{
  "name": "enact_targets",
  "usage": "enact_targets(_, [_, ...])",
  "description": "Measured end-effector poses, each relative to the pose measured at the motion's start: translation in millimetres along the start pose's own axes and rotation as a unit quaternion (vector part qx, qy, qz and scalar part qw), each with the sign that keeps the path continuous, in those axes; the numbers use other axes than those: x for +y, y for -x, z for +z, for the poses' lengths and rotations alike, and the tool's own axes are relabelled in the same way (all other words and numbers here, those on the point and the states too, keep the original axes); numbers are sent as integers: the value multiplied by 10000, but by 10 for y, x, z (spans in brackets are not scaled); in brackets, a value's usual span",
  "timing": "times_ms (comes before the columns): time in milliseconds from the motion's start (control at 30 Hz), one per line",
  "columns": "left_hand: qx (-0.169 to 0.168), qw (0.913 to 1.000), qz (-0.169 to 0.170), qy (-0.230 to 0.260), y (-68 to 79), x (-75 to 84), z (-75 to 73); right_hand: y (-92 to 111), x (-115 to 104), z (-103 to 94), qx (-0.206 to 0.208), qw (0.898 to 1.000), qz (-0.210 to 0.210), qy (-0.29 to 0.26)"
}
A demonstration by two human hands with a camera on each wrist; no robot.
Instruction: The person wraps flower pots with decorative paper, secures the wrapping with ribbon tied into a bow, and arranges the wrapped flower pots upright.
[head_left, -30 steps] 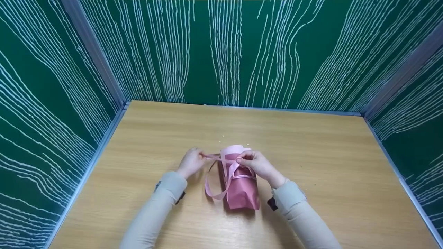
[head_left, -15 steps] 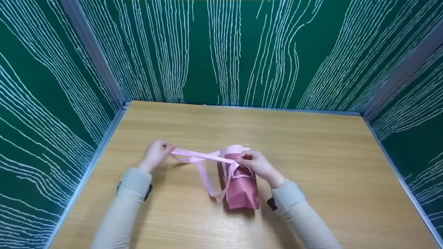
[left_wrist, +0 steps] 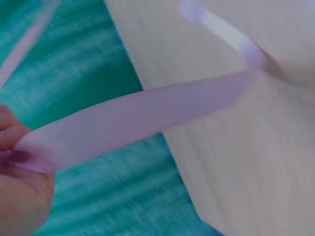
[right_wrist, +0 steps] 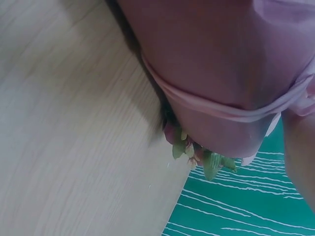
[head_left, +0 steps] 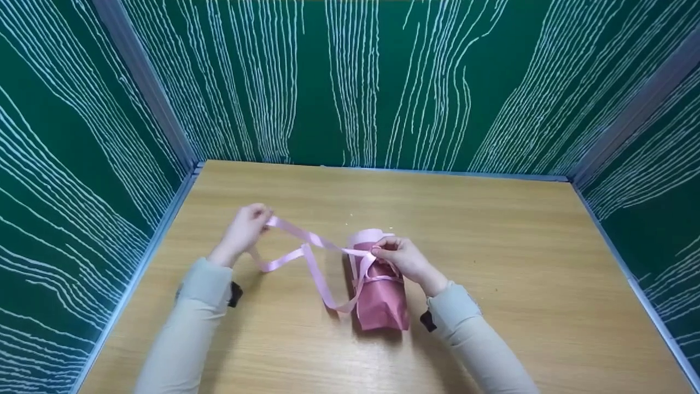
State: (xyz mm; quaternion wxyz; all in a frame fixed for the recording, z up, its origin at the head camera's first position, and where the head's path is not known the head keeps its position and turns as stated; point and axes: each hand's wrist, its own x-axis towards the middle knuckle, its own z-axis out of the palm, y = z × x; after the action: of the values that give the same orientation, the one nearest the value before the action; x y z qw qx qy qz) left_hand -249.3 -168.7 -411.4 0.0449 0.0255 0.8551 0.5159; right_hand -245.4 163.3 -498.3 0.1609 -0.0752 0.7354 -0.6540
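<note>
A bouquet wrapped in dusty-pink paper [head_left: 383, 309] lies on the table, its light pink edge pointing away from me. Green leaves and small flowers [right_wrist: 211, 164] poke out of its far end in the right wrist view. A pink ribbon [head_left: 317, 239] circles the wrap around its middle, and its long loose part runs left. My left hand [head_left: 246, 229], off to the bouquet's left, pinches that ribbon above the table; a length hangs below the hand. Over the wrap, my right hand [head_left: 407, 261] pinches the ribbon near the tie, where the fingers partly hide it.
The wooden table [head_left: 519, 284] carries a few tiny pale specks beyond the bouquet. Green panels [head_left: 311, 82] with white wavy lines stand at the back and both sides, joined by grey frame posts [head_left: 150, 82].
My left hand has swung left and away from the bouquet, then slightly farther back, drawing the ribbon out into a long stretch. The right hand and bouquet have stayed nearly still.
</note>
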Motion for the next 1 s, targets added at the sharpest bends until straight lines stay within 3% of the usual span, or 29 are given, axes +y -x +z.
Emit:
enact_targets(133, [-743,9960,206,461,93,170,406,-5,-10,6,17,10000,54,-54])
enact_targets(300, [-1656,9816,570,763,308,411,929,-2,-18,-1,-5,9999,128,-21])
enact_targets(500, [-2013,9723,1064,535,538,568,1413,10,-34,-24,-71,9999,92,-53])
enact_targets(600, [-2186,9659,1356,302,639,528,1635,2,-44,-35,-202,9997,33,-95])
enact_targets(767, [-2487,9579,1432,-92,778,398,1923,-30,-62,-43,-277,9994,84,195])
enact_targets(867, [-2916,9355,1755,-943,828,362,1986,-40,-65,-52,-322,9988,174,313])
enact_targets(933, [-3207,9107,2067,-1586,857,371,1983,-39,-70,-58,-334,9985,254,365])
enact_targets(1000, [-3485,8905,2253,-1865,868,398,1962,-36,-74,-63,-362,9982,296,377])
